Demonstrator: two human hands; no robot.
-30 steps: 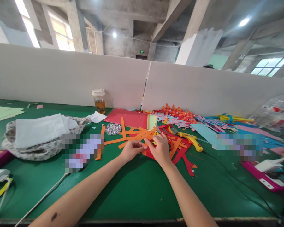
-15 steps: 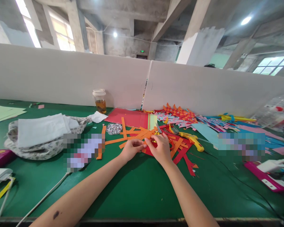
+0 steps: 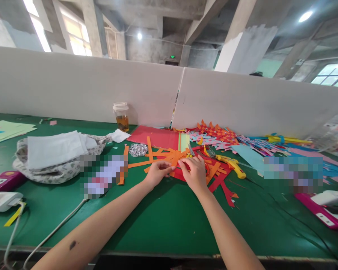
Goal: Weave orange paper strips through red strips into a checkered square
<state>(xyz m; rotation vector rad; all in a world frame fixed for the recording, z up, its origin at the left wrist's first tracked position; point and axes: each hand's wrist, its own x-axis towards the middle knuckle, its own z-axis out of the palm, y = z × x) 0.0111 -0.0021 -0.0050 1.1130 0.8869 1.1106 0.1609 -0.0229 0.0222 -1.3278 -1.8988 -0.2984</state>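
Observation:
My left hand is closed in a pinch at the near edge of a heap of orange paper strips. Close beside it, my right hand pinches too, its thumb pointing at the left fingertips. Orange and red paper shows between the two hands, and the pinched ends are mostly covered by fingers. Red paper strips fan out to the right of my right hand. Beyond it lie scissors, blades partly in sight, and a yellow-handled tool.
A lidded cup of tea stands by the white partition. A floral cloth bag with white cloth lies left. Woven orange-red paper pieces are piled back right. Magenta power strips and cables flank both sides.
The whole view has shifted slightly. Both hands stay pinched over the strips, with the gap between their fingertips slightly wider.

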